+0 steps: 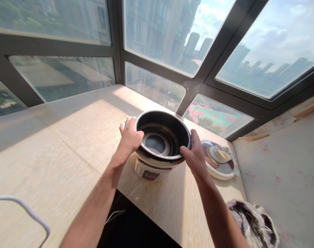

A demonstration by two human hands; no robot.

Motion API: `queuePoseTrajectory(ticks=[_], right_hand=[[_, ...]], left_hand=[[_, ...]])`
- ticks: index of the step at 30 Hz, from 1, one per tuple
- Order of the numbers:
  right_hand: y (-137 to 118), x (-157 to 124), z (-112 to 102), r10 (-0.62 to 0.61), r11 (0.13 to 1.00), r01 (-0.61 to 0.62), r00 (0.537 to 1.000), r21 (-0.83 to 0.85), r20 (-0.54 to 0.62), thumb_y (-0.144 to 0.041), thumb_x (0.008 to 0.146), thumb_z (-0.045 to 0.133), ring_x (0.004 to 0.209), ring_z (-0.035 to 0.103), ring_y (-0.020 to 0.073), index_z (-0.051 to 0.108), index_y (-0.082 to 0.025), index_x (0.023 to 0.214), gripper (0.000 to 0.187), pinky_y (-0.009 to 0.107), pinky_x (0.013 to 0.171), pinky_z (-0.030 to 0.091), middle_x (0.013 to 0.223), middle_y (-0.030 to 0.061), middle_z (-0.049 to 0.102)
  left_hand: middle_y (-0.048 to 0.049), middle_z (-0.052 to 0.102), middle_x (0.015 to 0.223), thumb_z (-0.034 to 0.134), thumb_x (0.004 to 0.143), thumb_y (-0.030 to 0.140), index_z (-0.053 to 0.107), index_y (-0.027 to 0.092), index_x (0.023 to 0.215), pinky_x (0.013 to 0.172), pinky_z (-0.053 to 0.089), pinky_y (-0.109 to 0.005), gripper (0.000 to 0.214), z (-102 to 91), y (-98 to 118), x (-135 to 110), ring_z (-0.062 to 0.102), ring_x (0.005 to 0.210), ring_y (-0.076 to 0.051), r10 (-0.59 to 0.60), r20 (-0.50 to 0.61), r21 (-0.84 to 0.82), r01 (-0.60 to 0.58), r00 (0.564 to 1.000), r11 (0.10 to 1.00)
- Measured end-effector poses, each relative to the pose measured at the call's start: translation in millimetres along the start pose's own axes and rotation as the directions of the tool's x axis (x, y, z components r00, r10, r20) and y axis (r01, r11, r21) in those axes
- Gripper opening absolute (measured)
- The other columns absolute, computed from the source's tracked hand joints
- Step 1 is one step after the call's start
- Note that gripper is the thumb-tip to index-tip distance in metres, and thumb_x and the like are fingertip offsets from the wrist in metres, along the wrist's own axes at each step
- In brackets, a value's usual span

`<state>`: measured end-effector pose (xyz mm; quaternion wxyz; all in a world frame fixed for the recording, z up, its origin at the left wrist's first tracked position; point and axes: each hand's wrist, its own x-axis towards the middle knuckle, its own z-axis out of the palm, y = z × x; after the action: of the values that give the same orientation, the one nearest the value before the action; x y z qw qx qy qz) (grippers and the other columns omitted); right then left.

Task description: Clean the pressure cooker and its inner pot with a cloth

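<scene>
A black inner pot [163, 119] with a pale metal rim sits at the top of a white electric pressure cooker [150, 170] on the stone counter. My left hand [131, 132] grips the rim on the left, its thumb over the inner edge. On the right side my right hand [194, 151] holds the same rim, thumb inside and fingers outside. Whether the pot is raised a little or fully seated, I cannot tell. Inside, the bottom shows a lighter ring around a dark centre. The cooker's front panel faces me.
A round cooker lid [221, 160] lies on the counter [76, 137] to the right, near the flowered wall [278, 172]. A crumpled cloth [252, 222] is at lower right. A white cable [24, 206] curves at lower left. Windows stand behind the counter.
</scene>
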<state>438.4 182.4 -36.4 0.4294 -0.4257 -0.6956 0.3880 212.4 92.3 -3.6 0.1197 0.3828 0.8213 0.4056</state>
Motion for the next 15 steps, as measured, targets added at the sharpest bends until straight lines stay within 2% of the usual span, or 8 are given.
queuePoseTrajectory(ticks=[3,11,15], right_hand=[[5.6,-3.9,3.1,0.000,1.000,0.000,1.000,-0.008,-0.007,-0.026,0.071,0.063,0.158,0.031,0.0347,0.030,-0.014,0.162,0.098,0.054,0.130,0.026,0.170,0.0180,0.033],[-0.8,-11.3,10.3,-0.101,0.991,0.095,0.992,-0.091,-0.072,-0.025,0.076,0.056,0.156,0.035,0.0328,0.033,-0.015,0.162,0.089,0.055,0.130,0.026,0.167,0.0163,0.039],[-0.6,-16.0,17.2,-0.182,0.976,0.165,0.977,-0.143,-0.114,-0.022,0.080,0.049,0.155,0.036,0.0315,0.039,-0.017,0.159,0.080,0.058,0.131,0.025,0.164,0.0147,0.043]], left_hand=[[-0.0165,0.049,0.163,0.051,0.066,0.018,0.053,0.012,0.144,0.135,0.009,-0.053,0.078,6.2,-4.4,-0.6,0.030,0.160,-0.031,0.009,-0.016,-0.002,-0.009,1.000,1.000],[-0.0170,0.046,0.165,0.052,0.064,0.020,0.050,0.012,0.151,0.134,0.010,-0.055,0.087,12.8,-15.5,3.1,0.031,0.160,-0.031,0.052,-0.048,0.009,-0.052,0.998,0.999],[-0.0116,0.047,0.165,0.051,0.064,0.021,0.047,0.018,0.155,0.134,0.011,-0.055,0.092,12.0,-19.5,4.9,0.033,0.159,-0.030,0.066,-0.051,0.026,-0.065,0.996,0.998]])
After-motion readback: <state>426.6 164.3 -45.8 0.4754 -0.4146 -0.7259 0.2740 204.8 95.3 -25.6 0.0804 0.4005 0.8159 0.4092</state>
